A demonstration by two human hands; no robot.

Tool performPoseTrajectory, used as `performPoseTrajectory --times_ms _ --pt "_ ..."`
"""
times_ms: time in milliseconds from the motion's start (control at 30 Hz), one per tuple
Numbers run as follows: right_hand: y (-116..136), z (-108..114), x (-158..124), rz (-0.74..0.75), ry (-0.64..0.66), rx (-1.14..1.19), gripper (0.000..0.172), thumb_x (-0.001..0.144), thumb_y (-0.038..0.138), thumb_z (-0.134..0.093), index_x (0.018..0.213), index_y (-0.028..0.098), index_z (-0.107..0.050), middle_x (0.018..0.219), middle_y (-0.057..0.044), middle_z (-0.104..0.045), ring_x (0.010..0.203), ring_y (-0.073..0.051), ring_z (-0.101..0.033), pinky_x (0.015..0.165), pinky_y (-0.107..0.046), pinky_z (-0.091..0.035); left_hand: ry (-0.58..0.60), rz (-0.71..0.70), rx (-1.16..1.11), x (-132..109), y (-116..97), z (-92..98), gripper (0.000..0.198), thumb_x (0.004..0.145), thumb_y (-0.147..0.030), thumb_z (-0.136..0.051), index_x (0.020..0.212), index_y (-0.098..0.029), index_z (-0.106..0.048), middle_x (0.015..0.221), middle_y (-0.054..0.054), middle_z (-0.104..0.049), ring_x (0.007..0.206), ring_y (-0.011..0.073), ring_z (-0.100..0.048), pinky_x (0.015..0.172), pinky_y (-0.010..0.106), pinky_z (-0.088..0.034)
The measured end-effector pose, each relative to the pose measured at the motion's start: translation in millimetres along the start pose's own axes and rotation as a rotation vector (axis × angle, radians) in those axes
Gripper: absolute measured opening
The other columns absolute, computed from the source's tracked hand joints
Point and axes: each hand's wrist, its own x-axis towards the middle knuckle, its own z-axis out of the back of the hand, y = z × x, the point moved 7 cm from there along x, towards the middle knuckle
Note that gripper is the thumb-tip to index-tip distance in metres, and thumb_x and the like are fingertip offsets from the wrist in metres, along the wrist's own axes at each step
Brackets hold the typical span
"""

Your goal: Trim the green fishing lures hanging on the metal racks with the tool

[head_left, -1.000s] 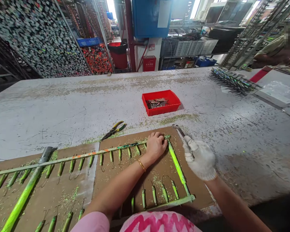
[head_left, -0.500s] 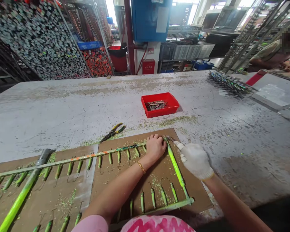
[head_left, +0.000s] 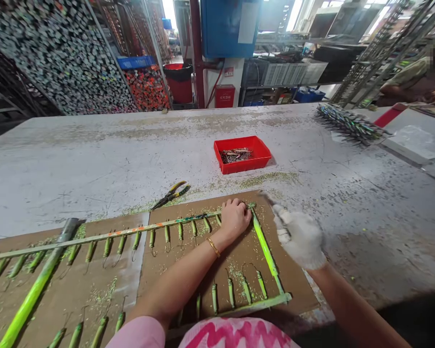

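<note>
Cardboard sheets (head_left: 293, 285), two of them, lie on the worn grey workbench (head_left: 94, 169), and a frame (head_left: 266, 251) of green-coated bars sits on them. Small green hooked pieces (head_left: 180, 232) hang from it: we count six along the upper bar (head_left: 94, 240) on the right sheet and five along the lower bar (head_left: 253, 307), but others are cut off by the picture edge. Our left hand (head_left: 234, 220), bare, is curled on the upper bar near the corner; we cannot tell if it clenches the bar. Our right hand (head_left: 299, 237), in a white knit glove, is raised beside the frame, and a blurred thing (head_left: 265, 197) near it is hard to make out, so its grip is also unclear. One pair of pliers (head_left: 170, 195) and one red tray (head_left: 242, 154) of metal pieces lie beyond the sheets.
</note>
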Motion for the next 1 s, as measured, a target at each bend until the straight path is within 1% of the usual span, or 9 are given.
performPoseTrajectory --times_ms 100,200,267,400,533,567,700,867,1000 --pt "7 -9 -1 0.102 0.102 -0.006 0.043 0.088 0.019 -0.058 0.130 0.024 -0.068 0.064 0.000 -0.061 0.067 -0.018 -0.051 0.071 -0.034 -0.031 0.012 0.012 0.005 0 0 -1.0 0.025 0.097 -0.036 -0.054 0.090 -0.020 -0.072 0.102 0.008 -0.066 0.102 0.0256 -0.055 0.086 0.039 -0.041" --pt "0 4 1 0.003 -0.035 0.016 0.039 0.091 0.021 -0.058 0.128 0.021 -0.069 0.070 -0.002 -0.064 0.072 -0.019 -0.054 0.075 -0.034 -0.033 0.024 0.010 -0.004 1 0 -2.3 0.026 0.097 -0.036 -0.052 0.090 -0.021 -0.072 0.102 0.009 -0.066 0.103 0.0257 -0.055 0.087 0.040 -0.040" --pt "1 10 2 0.004 -0.096 0.013 0.038 0.091 0.022 -0.058 0.127 0.020 -0.069 0.070 -0.003 -0.063 0.072 -0.019 -0.054 0.075 -0.034 -0.033 0.021 0.006 -0.009 1 0 -2.3 0.026 0.097 -0.037 -0.052 0.091 -0.021 -0.072 0.102 0.009 -0.066 0.103 0.0257 -0.055 0.087 0.040 -0.040" --pt "11 1 4 0.143 0.039 -0.010 0.042 0.085 0.015 -0.057 0.123 0.022 -0.072 0.062 -0.001 -0.059 0.066 -0.018 -0.049 0.069 -0.034 -0.030 0.017 0.016 -0.004 1 0 -1.9 0.025 0.096 -0.036 -0.053 0.089 -0.020 -0.072 0.101 0.009 -0.066 0.102 0.0260 -0.055 0.085 0.039 -0.040" --pt "1 10 4 0.011 -0.073 -0.013 0.039 0.089 0.020 -0.058 0.126 0.021 -0.070 0.070 -0.003 -0.063 0.073 -0.019 -0.053 0.075 -0.034 -0.034 0.015 0.005 -0.002 2 -1 -1.2 0.026 0.096 -0.036 -0.053 0.088 -0.020 -0.073 0.099 0.009 -0.067 0.101 0.0260 -0.056 0.084 0.040 -0.040" --pt "1 11 4 0.015 -0.082 -0.007 0.040 0.089 0.021 -0.058 0.127 0.021 -0.070 0.071 -0.003 -0.064 0.074 -0.020 -0.054 0.076 -0.035 -0.034 0.010 0.005 -0.001 2 -1 -0.6 0.026 0.095 -0.036 -0.053 0.088 -0.020 -0.073 0.099 0.008 -0.067 0.101 0.0261 -0.056 0.084 0.040 -0.040" --pt "13 1 5 0.166 0.046 0.006 0.045 0.082 0.014 -0.058 0.123 0.022 -0.072 0.064 -0.001 -0.059 0.069 -0.019 -0.051 0.074 -0.035 -0.033 0.011 0.018 -0.003 2 0 0.7 0.026 0.095 -0.036 -0.053 0.088 -0.020 -0.073 0.100 0.008 -0.067 0.100 0.0262 -0.056 0.081 0.039 -0.041" --pt "4 11 6 0.018 -0.033 -0.018 0.043 0.087 0.018 -0.057 0.127 0.021 -0.070 0.072 -0.004 -0.063 0.077 -0.021 -0.054 0.076 -0.035 -0.034 0.022 0.007 -0.015 2 -1 1.1 0.028 0.096 -0.036 -0.052 0.087 -0.020 -0.073 0.099 0.008 -0.067 0.100 0.0261 -0.055 0.082 0.039 -0.040" --pt "13 -2 3 0.151 0.071 -0.006 0.046 0.083 0.013 -0.058 0.126 0.022 -0.070 0.067 -0.002 -0.061 0.072 -0.020 -0.053 0.074 -0.034 -0.033 0.032 0.031 -0.006 2 0 0.7 0.026 0.095 -0.035 -0.052 0.088 -0.020 -0.073 0.102 0.009 -0.068 0.101 0.0264 -0.055 0.082 0.040 -0.040"
